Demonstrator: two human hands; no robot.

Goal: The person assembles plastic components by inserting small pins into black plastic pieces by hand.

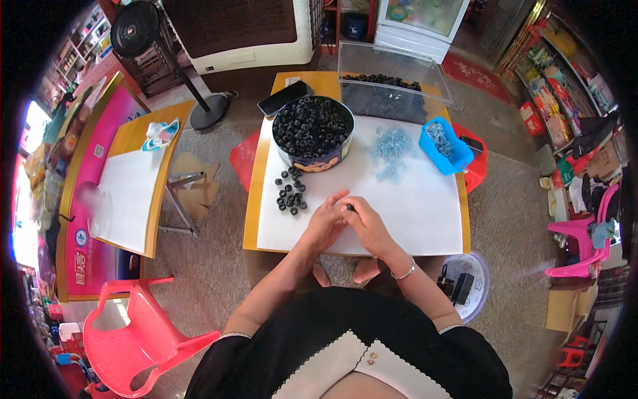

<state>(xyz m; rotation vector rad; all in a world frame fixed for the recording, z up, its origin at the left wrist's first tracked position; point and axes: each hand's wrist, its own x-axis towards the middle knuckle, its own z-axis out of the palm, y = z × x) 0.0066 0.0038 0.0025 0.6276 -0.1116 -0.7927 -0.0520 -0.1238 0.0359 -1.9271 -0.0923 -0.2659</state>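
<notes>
My two hands meet over the near edge of the white-topped table [425,219]. My right hand [369,228] is closed, pinching a small black ring-like part [350,207]. My left hand [325,223] sits against it with its fingers stretched out; the side facing the right hand is hidden. Ahead and to the left lie several loose black ring-like parts [291,199]. Behind them a round tin [318,161] is heaped with more black parts [312,126]. Small clear bluish pieces [391,151] are spread right of the tin. A blue plastic basket [449,159] holds more such clear pieces [438,138].
A phone [284,98] lies behind the tin. A clear lidded box [384,100] with black parts stands at the far right. Red stools [473,171] flank the table. A basin [475,292] is on the floor, and a pink chair [139,326] stands at left.
</notes>
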